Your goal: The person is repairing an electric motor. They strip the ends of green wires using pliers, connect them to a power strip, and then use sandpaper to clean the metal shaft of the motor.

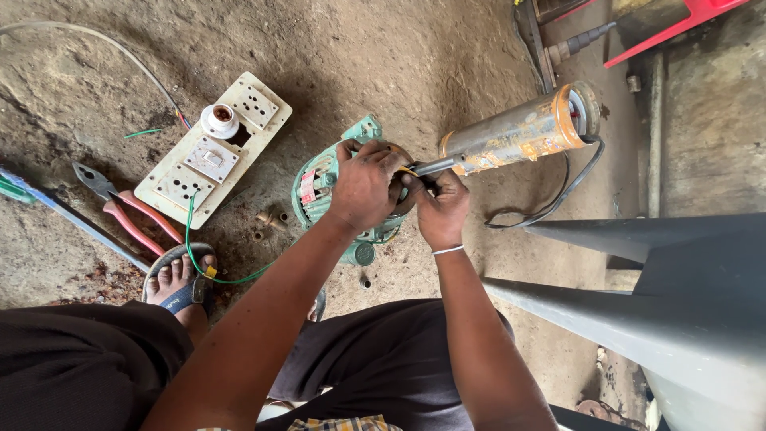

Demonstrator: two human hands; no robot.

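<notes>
Fingers of the left hand (363, 185) curl over the green motor housing (319, 187) on the dirt floor (399, 56), apparently steadying it. The right hand (440, 209) pinches a thin metal rod (435, 166) at the motor's opening, beside a rusty cylinder (519, 132).

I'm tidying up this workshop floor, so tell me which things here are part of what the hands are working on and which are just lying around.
In use:
- green motor housing, gripped by the left hand
- metal tool with yellow tip, held by the right hand

Lying about:
- red-handled pliers
- white switch and socket board
- rusty orange cylinder
- small brass fittings
</notes>
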